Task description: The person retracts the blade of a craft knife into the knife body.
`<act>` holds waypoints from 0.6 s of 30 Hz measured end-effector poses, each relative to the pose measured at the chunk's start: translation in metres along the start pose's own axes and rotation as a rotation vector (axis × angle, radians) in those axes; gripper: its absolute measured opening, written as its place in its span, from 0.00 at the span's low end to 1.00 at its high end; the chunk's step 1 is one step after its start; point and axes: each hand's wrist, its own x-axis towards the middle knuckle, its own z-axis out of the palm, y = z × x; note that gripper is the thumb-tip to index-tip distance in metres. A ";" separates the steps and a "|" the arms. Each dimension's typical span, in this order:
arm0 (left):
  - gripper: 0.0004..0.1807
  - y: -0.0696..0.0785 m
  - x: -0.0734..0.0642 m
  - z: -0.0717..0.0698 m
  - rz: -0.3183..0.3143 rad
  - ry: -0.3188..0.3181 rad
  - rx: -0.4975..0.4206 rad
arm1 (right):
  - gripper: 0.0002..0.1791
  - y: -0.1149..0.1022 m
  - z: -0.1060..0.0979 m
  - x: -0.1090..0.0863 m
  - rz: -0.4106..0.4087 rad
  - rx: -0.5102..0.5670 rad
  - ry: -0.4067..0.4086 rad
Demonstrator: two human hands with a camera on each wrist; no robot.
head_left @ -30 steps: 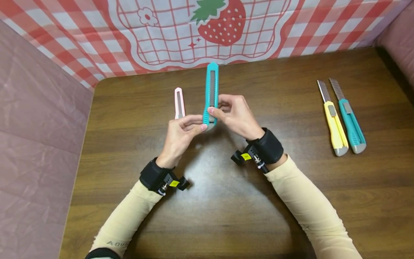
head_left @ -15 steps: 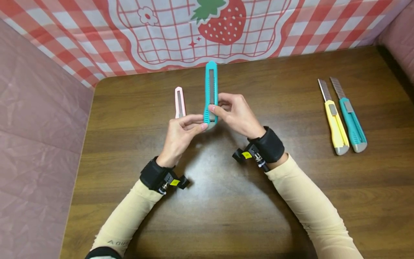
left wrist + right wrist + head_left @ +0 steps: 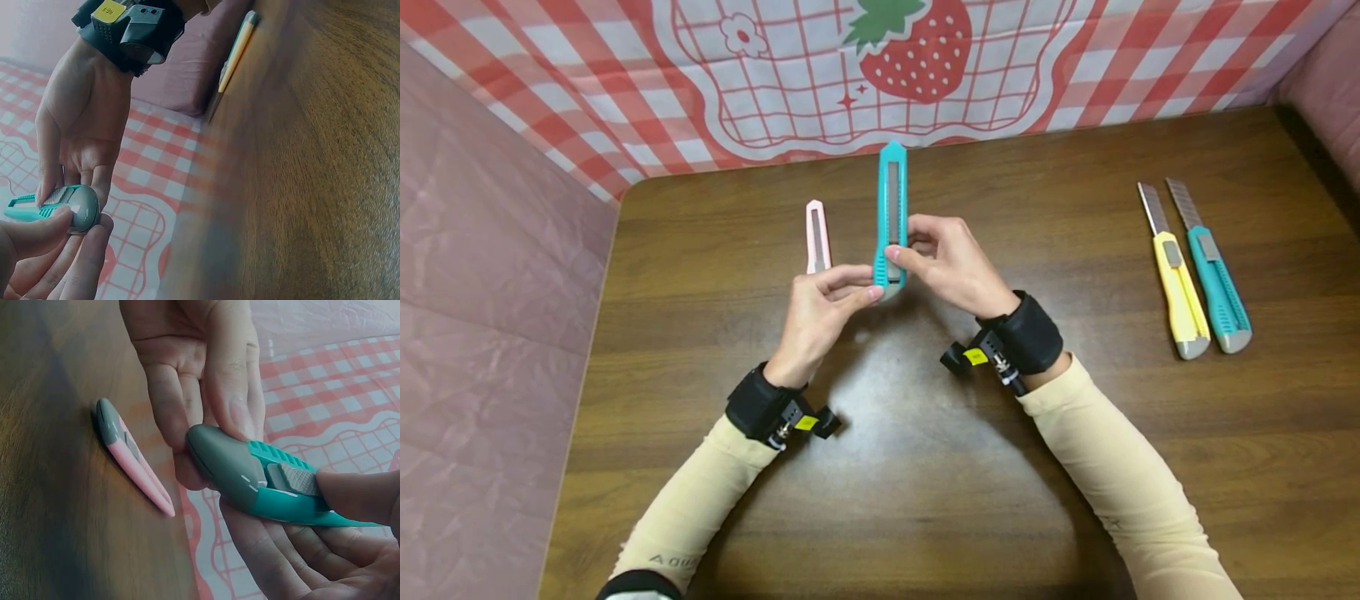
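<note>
A teal utility knife [image 3: 892, 196] stands nearly upright above the table, its blade inside the body. My left hand [image 3: 820, 312] pinches its grey end cap between thumb and fingers. My right hand [image 3: 955, 262] holds the body from the right, the thumb on the grey slider, which shows clearly in the right wrist view as a ribbed slider [image 3: 297, 479]. Behind my left hand a pink utility knife [image 3: 817, 237] lies on the table, its lower end hidden by that hand in the head view. In the right wrist view the pink knife shows whole.
At the right of the wooden table [image 3: 865, 500] lie a yellow utility knife [image 3: 1182, 300] and a second teal utility knife [image 3: 1219, 292], side by side, both with blades extended away from me. A checked strawberry cloth [image 3: 1000, 75] hangs along the back edge.
Hardly anything differs. Both hands keep their hold on the teal knife, which shifts very slightly; the right thumb stays on the slider and the blade stays inside.
</note>
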 end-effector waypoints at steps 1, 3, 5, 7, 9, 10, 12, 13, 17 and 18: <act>0.13 0.003 -0.001 0.001 -0.001 0.002 0.006 | 0.06 -0.001 0.000 0.000 0.001 0.002 0.000; 0.12 0.009 -0.003 0.003 -0.002 0.004 0.018 | 0.06 -0.001 0.000 0.000 0.001 0.006 -0.002; 0.12 0.011 -0.003 0.003 -0.006 0.006 0.024 | 0.06 -0.001 0.000 0.000 0.002 0.012 -0.003; 0.12 0.012 -0.003 0.004 -0.012 0.008 0.030 | 0.06 -0.001 0.000 0.000 0.005 0.017 -0.004; 0.12 0.012 -0.003 0.004 -0.014 0.008 0.030 | 0.06 -0.001 0.000 0.001 0.008 0.020 -0.007; 0.12 0.012 -0.003 0.004 -0.017 0.009 0.031 | 0.06 -0.001 -0.001 0.001 0.010 0.020 -0.008; 0.12 0.011 -0.003 0.003 -0.019 0.009 0.031 | 0.06 -0.001 -0.001 0.001 0.014 0.017 -0.010; 0.12 0.011 -0.002 0.003 -0.019 0.008 0.029 | 0.06 -0.001 -0.001 0.001 0.017 0.017 -0.010; 0.12 0.010 -0.002 0.002 -0.022 0.003 0.020 | 0.06 -0.002 -0.001 0.002 0.029 0.018 -0.017; 0.12 0.010 -0.001 0.002 -0.022 0.002 0.017 | 0.06 -0.002 -0.001 0.002 0.031 0.019 -0.019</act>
